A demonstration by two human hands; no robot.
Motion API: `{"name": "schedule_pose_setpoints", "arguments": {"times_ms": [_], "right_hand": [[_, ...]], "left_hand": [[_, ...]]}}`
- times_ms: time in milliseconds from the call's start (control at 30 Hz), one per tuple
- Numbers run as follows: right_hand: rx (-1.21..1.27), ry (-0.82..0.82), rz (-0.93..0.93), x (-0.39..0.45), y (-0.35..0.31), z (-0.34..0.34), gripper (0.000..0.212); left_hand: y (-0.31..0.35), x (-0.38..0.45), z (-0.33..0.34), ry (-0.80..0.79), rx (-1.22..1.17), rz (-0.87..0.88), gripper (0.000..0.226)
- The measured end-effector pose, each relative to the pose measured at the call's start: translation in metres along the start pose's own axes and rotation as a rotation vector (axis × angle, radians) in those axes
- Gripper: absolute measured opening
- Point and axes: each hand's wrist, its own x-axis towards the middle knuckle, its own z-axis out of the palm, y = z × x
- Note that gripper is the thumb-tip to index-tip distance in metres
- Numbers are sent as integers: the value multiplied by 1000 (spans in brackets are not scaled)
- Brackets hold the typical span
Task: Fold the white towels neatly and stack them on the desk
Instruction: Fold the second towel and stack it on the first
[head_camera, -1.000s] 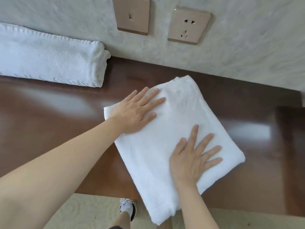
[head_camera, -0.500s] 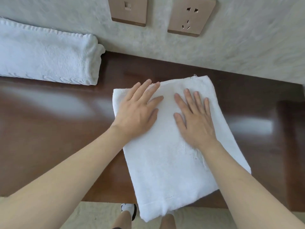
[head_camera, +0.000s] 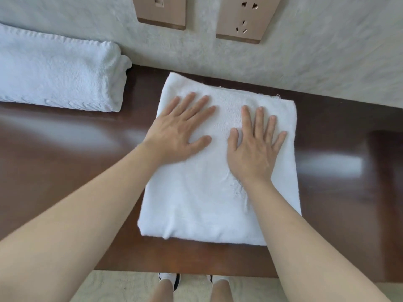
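A folded white towel (head_camera: 202, 205) lies flat on the dark brown desk (head_camera: 65, 153), squared to the desk's front edge. My left hand (head_camera: 181, 131) presses flat on its upper left part, fingers straight and spread. Beside it, my right hand (head_camera: 255, 147) presses flat on the upper right part, fingers spread too. A second folded white towel (head_camera: 58, 73) rests at the back left against the wall, apart from the first.
The textured pale wall (head_camera: 316, 51) runs along the desk's back edge, with a switch plate (head_camera: 161, 12) and a socket plate (head_camera: 246, 18). The desk's front edge lies just below the towel; my feet (head_camera: 170, 280) stand on pale carpet beneath.
The towel has turned from a slant to square with the desk and slid fully onto it. My right hand moved from its lower part up beside my left hand.
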Motion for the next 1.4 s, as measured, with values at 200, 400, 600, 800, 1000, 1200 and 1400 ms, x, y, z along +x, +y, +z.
{"name": "schedule_pose_setpoints", "arguments": {"times_ms": [200, 400, 600, 800, 1000, 1200, 1400], "right_hand": [[7, -38, -63, 4, 7, -5, 62], [180, -76, -141, 3, 13, -13, 55], [331, -220, -515, -89, 37, -21, 53], [117, -213, -631, -156, 73, -15, 76], [136, -90, -650, -149, 71, -22, 57], [166, -536, -413, -108, 48, -108, 26], [320, -718, -297, -66, 49, -127, 13]], "left_hand": [[-7, 8, -3, 28, -7, -140, 73], [22, -28, 0, 47, -92, -132, 69], [59, -113, 14, 74, -221, 256, 38], [56, -164, 28, 74, -116, 361, 64], [61, -164, 21, 193, -131, 266, 43], [59, -141, -40, -46, -280, 62, 41], [44, -140, -71, -102, -468, -147, 67]]}}
